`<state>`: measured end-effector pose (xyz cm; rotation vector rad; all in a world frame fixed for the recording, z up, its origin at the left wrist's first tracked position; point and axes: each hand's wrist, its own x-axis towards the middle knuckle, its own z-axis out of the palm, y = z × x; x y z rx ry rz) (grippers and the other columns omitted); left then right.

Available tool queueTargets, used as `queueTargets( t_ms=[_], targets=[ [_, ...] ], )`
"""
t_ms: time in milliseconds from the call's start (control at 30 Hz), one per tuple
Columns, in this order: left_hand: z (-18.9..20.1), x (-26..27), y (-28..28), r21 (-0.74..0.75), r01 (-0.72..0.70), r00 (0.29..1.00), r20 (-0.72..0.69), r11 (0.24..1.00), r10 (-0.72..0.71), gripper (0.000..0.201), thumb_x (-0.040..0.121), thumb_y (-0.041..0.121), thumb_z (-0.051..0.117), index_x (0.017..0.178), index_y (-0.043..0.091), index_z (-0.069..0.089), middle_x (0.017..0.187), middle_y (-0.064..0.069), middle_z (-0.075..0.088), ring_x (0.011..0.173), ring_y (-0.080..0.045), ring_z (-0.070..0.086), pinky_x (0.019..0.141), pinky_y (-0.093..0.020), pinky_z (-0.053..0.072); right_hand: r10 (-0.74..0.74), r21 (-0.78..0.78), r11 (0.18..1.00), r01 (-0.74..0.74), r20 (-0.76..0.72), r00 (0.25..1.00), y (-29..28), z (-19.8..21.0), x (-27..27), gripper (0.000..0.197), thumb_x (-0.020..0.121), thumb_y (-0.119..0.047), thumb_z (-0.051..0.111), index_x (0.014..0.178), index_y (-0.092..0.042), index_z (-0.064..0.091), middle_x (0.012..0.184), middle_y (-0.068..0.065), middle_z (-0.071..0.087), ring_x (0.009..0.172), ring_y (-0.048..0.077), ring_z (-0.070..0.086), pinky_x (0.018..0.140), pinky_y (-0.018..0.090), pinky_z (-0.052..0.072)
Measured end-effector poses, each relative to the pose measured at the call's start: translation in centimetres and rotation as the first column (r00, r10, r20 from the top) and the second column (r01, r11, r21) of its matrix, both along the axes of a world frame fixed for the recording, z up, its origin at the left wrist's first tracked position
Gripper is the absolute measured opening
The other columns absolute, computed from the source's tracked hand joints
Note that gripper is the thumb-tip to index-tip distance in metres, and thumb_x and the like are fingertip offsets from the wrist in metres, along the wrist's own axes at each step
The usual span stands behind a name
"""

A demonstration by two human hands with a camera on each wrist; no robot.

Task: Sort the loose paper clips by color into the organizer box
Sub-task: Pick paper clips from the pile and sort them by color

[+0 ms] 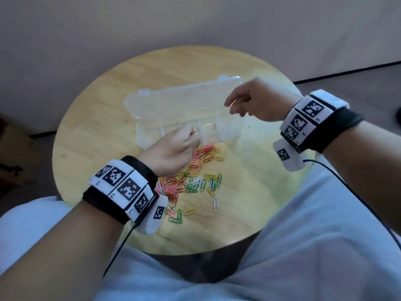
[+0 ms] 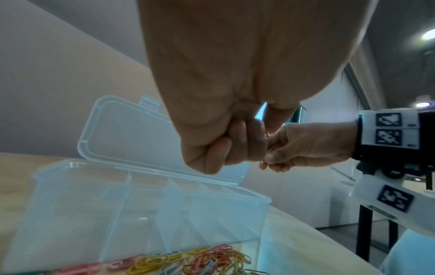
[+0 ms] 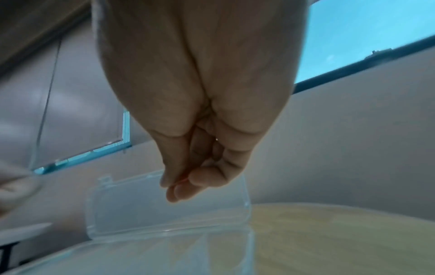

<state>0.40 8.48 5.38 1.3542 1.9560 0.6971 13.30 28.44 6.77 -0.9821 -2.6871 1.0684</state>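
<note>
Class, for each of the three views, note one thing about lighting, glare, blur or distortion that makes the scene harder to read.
Head view: glare washes the round wooden table, so the clear plastic organizer box looks faint. Left wrist view: the wide lens swells the left hand; the coloured paper clips are soft. Right wrist view: the right hand is dim against bright windows, everything blurred.

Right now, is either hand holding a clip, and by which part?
Right hand pinches a reddish clip between thumb and fingertips; which end is hidden. Left hand is curled; contents cannot be told.
</note>
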Motion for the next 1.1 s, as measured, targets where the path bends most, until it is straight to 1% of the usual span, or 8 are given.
queueTargets(
  t_ms=[467, 667, 733, 767, 800, 867, 933, 1100],
  targets=[
    [8.2, 0.1, 7.2, -0.090, 0.003, 0.975, -0.223, 0.996, -0.023, 0.024, 0.099, 0.022, 0.033, 0.088, 0.009, 0.051, 0.083, -0.003, 0.051, 0.074, -0.018, 0.045, 0.068, -0.034, 0.038, -0.101, -0.005, 0.995, 0.101, 0.011, 0.995, 1.7, -0.6, -0.2, 0.010, 0.088, -0.008, 0.067, 0.088, -0.014, 0.073, 0.067, -0.001, 0.066, 0.058, 0.010, 0.059, 0.063, 0.023, 0.050],
    [5.7, 2.1, 13.2, -0.277, 0.115, 0.934, -0.298, 0.954, -0.199, 0.036, 0.099, 0.017, 0.032, 0.064, 0.017, 0.037, 0.069, -0.007, 0.044, 0.061, -0.020, 0.039, 0.057, -0.030, 0.033, -0.087, 0.031, 0.996, 0.085, 0.070, 0.994, 2.6, -1.3, -0.3, 0.023, 0.086, -0.003, 0.063, 0.072, -0.021, 0.064, 0.066, 0.001, 0.066, 0.061, 0.015, 0.058, 0.062, 0.025, 0.049],
    [4.4, 2.4, 13.7, -0.329, 0.086, 0.926, -0.321, 0.940, -0.197, 0.039, 0.101, 0.019, 0.031, 0.072, 0.002, 0.051, 0.077, 0.001, 0.037, 0.059, -0.022, 0.037, 0.053, -0.032, 0.030, -0.120, 0.028, 0.992, 0.120, 0.022, 0.993, 2.5, -1.8, -0.2, 0.018, 0.084, 0.000, 0.063, 0.077, -0.017, 0.066, 0.063, -0.001, 0.065, 0.057, 0.015, 0.056, 0.057, 0.026, 0.048],
    [4.0, 2.6, 13.8, -0.358, 0.069, 0.920, -0.337, 0.931, -0.198, 0.041, 0.102, 0.019, 0.030, 0.087, -0.010, 0.056, 0.121, -0.009, 0.040, 0.061, -0.025, 0.041, 0.052, -0.034, 0.032, -0.126, 0.005, 0.992, 0.126, 0.007, 0.992, 2.4, -2.0, -0.1, 0.016, 0.084, 0.000, 0.063, 0.086, -0.014, 0.068, 0.067, 0.000, 0.067, 0.058, 0.016, 0.058, 0.059, 0.028, 0.051],
    [3.7, 2.7, 13.8, -0.381, 0.056, 0.915, -0.350, 0.923, -0.199, 0.043, 0.102, 0.018, 0.030, 0.101, -0.015, 0.057, 0.105, -0.036, 0.055, 0.069, -0.032, 0.049, 0.057, -0.037, 0.036, -0.120, -0.023, 0.992, 0.121, 0.009, 0.993, 2.3, -2.2, 0.0, 0.019, 0.084, 0.000, 0.065, 0.096, -0.014, 0.069, 0.075, 0.001, 0.070, 0.062, 0.018, 0.061, 0.064, 0.030, 0.053],
    [3.3, 2.9, 13.7, -0.385, 0.040, 0.912, -0.362, 0.922, -0.191, 0.041, 0.102, 0.018, 0.030, 0.103, -0.010, 0.060, 0.121, -0.031, 0.056, 0.083, -0.037, 0.055, 0.062, -0.039, 0.041, -0.106, -0.082, 0.991, 0.109, 0.041, 0.994, 2.4, -2.7, 0.1, 0.030, 0.084, 0.000, 0.068, 0.110, -0.016, 0.068, 0.096, 0.003, 0.072, 0.072, 0.021, 0.068, 0.075, 0.035, 0.058],
    [3.0, 3.0, 13.7, -0.371, 0.040, 0.909, -0.372, 0.928, -0.188, 0.039, 0.103, 0.017, 0.029, 0.092, -0.002, 0.060, 0.122, -0.028, 0.057, 0.071, -0.028, 0.050, 0.049, -0.027, 0.033, -0.121, -0.102, 0.987, 0.123, 0.029, 0.992, 2.5, -2.8, 0.4, 0.037, 0.086, -0.001, 0.066, 0.117, -0.020, 0.066, 0.108, 0.001, 0.069, 0.074, 0.016, 0.068, 0.076, 0.034, 0.058],
    [2.3, 2.9, 14.6, -0.334, -0.008, 0.933, -0.343, 0.942, -0.113, 0.040, 0.104, 0.018, 0.030, 0.113, -0.007, 0.059, 0.116, -0.023, 0.061, 0.099, -0.034, 0.058, 0.066, -0.028, 0.035, -0.233, -0.114, 0.969, 0.217, -0.158, 0.959, 1.5, -1.8, 1.3, 0.023, 0.091, -0.011, 0.058, 0.110, -0.023, 0.064, 0.098, -0.003, 0.070, 0.064, 0.009, 0.065, 0.049, 0.016, 0.045]
  ],
)
